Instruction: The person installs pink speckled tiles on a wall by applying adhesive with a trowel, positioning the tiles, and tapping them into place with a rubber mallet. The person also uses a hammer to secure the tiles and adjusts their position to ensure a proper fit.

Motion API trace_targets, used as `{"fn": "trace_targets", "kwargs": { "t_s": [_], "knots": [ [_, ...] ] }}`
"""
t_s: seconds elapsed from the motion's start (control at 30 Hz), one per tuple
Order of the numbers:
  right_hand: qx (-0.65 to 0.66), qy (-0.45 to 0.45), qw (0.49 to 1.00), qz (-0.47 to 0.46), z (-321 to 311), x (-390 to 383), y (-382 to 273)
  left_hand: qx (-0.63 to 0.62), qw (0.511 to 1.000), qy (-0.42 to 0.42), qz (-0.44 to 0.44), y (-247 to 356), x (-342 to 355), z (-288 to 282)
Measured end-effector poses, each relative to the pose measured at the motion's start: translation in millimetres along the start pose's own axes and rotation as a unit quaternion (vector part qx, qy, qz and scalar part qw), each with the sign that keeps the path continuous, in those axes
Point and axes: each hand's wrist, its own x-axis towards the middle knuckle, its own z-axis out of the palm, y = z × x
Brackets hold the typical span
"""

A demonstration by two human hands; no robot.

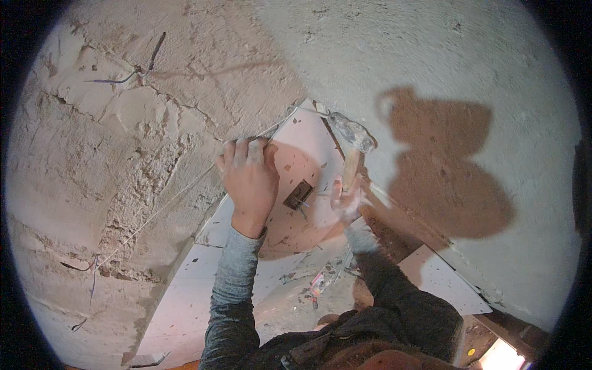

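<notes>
My left hand (250, 179) is curled at the edge of a white speckled panel (299, 139), beside a thin white cord (271, 130); what lies under the fingertips is hidden. My right hand (345, 197), slightly blurred, grips a hammer (351, 142) by its wooden handle, its dust-coated head raised near the panel's right edge. Between my hands the panel has a dark rectangular cutout (298, 195) with wires poking out.
Rough plaster (123, 154) with loose wires (140, 75) spans the left; a smoother plastered surface (481, 61) with shadows fills the right. Another white panel (450, 283) lies at lower right, near a bright opening (499, 354). Small debris (317, 283) shows below my hands.
</notes>
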Motion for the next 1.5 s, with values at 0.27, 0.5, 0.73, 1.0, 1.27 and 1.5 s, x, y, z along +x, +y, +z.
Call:
{"fn": "trace_targets", "kwargs": {
  "t_s": [0.27,0.5,0.73,1.0,1.27,1.5],
  "knots": [
    [0.201,-0.060,0.976,0.064,-38.5,12.4,-53.6,0.018,0.999,-0.033,0.000,0.7,1.3,-5.7],
    [-0.027,-0.013,0.999,-0.019,-17.0,4.0,-33.1,-0.001,1.000,-0.026,0.006,-0.6,1.7,-5.7],
    [0.172,-0.085,0.968,0.162,-33.6,14.8,-61.3,0.007,0.999,-0.036,0.003,0.1,2.2,-8.0],
    [0.055,-0.064,0.989,0.124,-33.6,20.0,-67.7,-0.005,1.000,-0.027,0.007,-0.2,2.1,-6.6],
    [0.167,-0.097,0.972,0.131,-42.8,29.4,-73.9,-0.002,1.000,-0.020,0.019,-2.5,2.6,-6.4],
    [0.133,-0.049,0.987,0.081,-41.5,21.7,-66.3,-0.005,1.000,-0.028,0.000,-6.0,-3.7,-4.9]
  ]
}}
